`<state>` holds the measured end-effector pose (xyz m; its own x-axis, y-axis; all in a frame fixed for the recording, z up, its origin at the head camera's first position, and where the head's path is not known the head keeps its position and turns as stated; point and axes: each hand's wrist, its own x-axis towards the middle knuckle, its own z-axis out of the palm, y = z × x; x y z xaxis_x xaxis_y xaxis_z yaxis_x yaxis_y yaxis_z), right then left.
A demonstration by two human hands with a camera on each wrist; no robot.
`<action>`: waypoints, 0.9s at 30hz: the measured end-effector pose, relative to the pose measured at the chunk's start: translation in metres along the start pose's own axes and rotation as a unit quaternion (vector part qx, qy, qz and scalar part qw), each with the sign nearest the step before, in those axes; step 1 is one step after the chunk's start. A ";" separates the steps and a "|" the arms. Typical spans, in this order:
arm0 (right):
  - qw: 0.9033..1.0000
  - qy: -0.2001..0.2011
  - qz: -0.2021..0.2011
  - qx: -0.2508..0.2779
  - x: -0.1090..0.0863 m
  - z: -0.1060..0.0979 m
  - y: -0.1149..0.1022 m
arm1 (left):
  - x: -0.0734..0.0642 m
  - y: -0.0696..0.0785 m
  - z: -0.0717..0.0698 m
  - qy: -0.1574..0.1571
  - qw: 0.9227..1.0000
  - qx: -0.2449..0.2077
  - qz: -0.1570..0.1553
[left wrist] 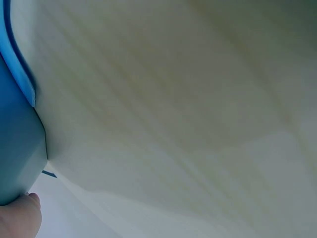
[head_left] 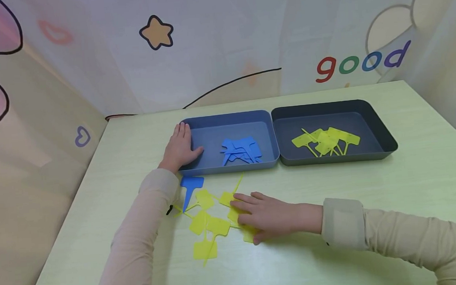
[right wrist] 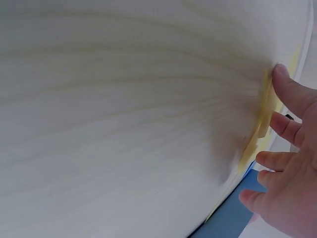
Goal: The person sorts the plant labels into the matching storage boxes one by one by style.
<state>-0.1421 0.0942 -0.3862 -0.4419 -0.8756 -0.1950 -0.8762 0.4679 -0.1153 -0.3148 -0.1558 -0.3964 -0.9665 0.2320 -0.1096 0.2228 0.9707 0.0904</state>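
My left hand (head_left: 178, 150) rests on the left edge of a blue tray (head_left: 203, 133), its fingers along the rim and its thumb over the inside. In the left wrist view only a fingertip (left wrist: 22, 215) shows beside the tray wall. With fingers spread, my right hand (head_left: 270, 213) touches the right side of a loose spread of yellow T-shaped plant labels (head_left: 219, 226) on the table. It partly covers several of them. One blue plant label (head_left: 192, 183) lies just in front of the blue tray, close to my left sleeve.
Several blue plant labels (head_left: 248, 146) lie in the blue tray. Right beside it stands a dark grey tray (head_left: 376, 134) holding a pile of yellow plant labels (head_left: 327, 141). A printed curtain (head_left: 221, 41) hangs behind the pale wooden table (head_left: 424, 168).
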 end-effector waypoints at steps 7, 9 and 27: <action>0.999 0.033 0.001 -0.040 0.003 -0.006 -0.004 | -0.002 0.000 0.000 0.004 1.000 -0.003 0.003; 0.998 0.038 0.008 -0.047 0.004 -0.008 -0.004 | -0.002 0.000 0.000 0.005 1.000 -0.003 0.004; 0.974 0.077 0.114 0.177 -0.021 -0.061 0.057 | -0.001 -0.001 0.000 0.008 1.000 0.001 0.008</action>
<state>-0.1940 0.1323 -0.3292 -0.6652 -0.7386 -0.1095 -0.6422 0.6407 -0.4208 -0.3139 -0.1568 -0.3961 -0.9647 0.2466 -0.0926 0.2385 0.9669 0.0904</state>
